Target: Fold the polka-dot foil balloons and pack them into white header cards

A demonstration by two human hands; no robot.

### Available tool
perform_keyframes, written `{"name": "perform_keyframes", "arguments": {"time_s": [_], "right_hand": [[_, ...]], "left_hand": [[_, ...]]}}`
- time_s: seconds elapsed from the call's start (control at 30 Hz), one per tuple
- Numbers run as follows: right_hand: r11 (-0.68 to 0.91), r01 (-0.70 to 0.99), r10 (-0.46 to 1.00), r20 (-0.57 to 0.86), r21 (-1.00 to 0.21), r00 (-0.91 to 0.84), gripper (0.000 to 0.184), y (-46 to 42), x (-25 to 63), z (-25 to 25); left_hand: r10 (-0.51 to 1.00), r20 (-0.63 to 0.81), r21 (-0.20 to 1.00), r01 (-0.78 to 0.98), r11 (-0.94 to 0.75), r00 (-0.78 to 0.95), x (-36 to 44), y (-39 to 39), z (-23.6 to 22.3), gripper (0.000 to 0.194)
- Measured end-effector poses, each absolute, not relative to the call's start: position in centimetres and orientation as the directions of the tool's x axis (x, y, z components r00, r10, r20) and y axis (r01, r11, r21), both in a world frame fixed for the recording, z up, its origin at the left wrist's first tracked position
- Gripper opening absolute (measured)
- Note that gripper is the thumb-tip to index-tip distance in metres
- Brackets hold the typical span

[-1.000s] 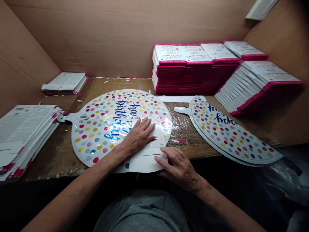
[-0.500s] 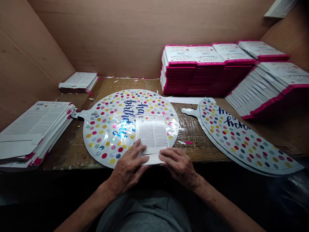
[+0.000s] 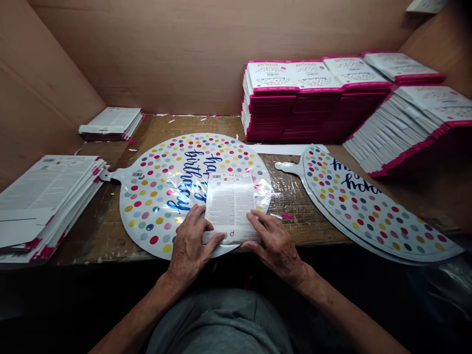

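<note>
A white printed paper card [image 3: 229, 206] with small text and a barcode lies on a round foil balloon [image 3: 158, 196], which is flat, white and covered in coloured dots, with blue "happy birthday" lettering. My left hand [image 3: 190, 241] grips the card's lower left corner. My right hand [image 3: 275, 241] holds its lower right edge, with the fingers spread over the card. Both hands hide part of the balloon's lower rim. A second dotted foil balloon [image 3: 368, 211] lies to the right, out of reach of my fingers.
Several stacks of white cards with magenta edges [image 3: 306, 98] rise at the back right, and more [image 3: 47, 196] lie at the left, with a smaller stack [image 3: 110, 123] behind them. A scuffed wooden table [image 3: 306, 221] is walled by brown board [image 3: 147, 59].
My left hand has moved from the card's middle to its lower left corner, and my right hand now rests on the lower right edge. The card's lower flap looks folded closer. The view has shifted slightly.
</note>
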State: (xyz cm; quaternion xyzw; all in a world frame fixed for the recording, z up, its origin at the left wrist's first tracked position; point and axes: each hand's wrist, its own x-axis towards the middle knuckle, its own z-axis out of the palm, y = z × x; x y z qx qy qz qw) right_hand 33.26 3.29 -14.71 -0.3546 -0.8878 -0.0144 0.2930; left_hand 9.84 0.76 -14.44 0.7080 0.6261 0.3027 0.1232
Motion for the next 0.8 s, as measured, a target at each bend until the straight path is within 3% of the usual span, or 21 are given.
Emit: {"name": "perform_keyframes", "arguments": {"time_s": [0.17, 0.3, 0.37, 0.43, 0.5, 0.57, 0.67, 0.8], "right_hand": [[0.803, 0.595, 0.507, 0.493, 0.026, -0.707, 0.047, 2.2, 32.3, -16.0], [0.812, 0.583, 0.456, 0.599, 0.022, -0.658, 0.026, 1.9, 33.6, -15.8], [0.799, 0.601, 0.454, 0.668, -0.013, -0.589, 0.022, 1.9, 34.0, -14.9], [0.79, 0.611, 0.446, 0.728, -0.048, -0.521, 0.024, 1.9, 33.6, -13.8], [0.812, 0.58, 0.414, 0.767, -0.068, -0.49, 0.025, 2.2, 32.4, -13.2], [0.843, 0.533, 0.386, 0.77, -0.071, -0.508, 0.023, 2.9, 30.8, -12.9], [0.844, 0.529, 0.414, 0.731, -0.086, -0.542, 0.021, 4.2, 28.0, -12.7], [0.784, 0.596, 0.574, 0.563, -0.17, -0.594, 0.017, 5.8, 24.8, -10.5]], "left_hand": [[0.958, 0.286, 0.557, 0.819, -0.138, -0.034, 10.2, 1.1, -14.5, 0.022], [0.934, 0.325, 0.668, 0.735, -0.115, -0.15, 11.0, -0.5, -12.9, 0.031], [0.937, 0.245, 0.751, 0.66, -0.022, -0.248, 11.5, -1.8, -11.6, 0.03], [0.949, 0.044, 0.864, 0.49, 0.12, -0.312, 12.2, -2.9, -10.6, 0.037], [0.943, -0.188, 0.953, 0.179, 0.243, -0.276, 12.7, -3.1, -10.1, 0.042], [0.928, -0.312, 0.947, -0.143, 0.287, -0.202, 13.0, -2.5, -10.0, 0.05], [0.917, -0.312, 0.909, -0.36, 0.21, -0.25, 12.6, -0.9, -10.0, 0.056], [0.892, -0.255, 0.921, -0.374, 0.107, -0.374, 11.2, 0.6, -10.0, 0.055]]}}
